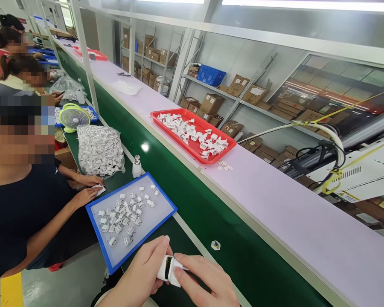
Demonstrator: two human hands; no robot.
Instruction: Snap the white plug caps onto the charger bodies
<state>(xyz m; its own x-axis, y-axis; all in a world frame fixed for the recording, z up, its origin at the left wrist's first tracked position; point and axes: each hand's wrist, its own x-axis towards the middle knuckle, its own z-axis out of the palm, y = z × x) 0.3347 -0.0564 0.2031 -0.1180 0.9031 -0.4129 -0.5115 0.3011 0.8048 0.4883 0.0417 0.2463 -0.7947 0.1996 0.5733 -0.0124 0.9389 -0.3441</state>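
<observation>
A small white plastic plug unit (161, 273) is at six o'clock in the view, held up near the bottom edge. The left hand (141, 268) grips its smooth, rounded body. The right hand (211, 277) pinches its white end piece (176, 278), which angles towards four o'clock. Between body and end piece, a narrow dark gap stands open.

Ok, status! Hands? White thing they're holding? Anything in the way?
Left hand, right hand: gripping white casing. Casing: gap open, dark inside. Blue-rimmed tray just beyond left hand, not blocking.
</observation>
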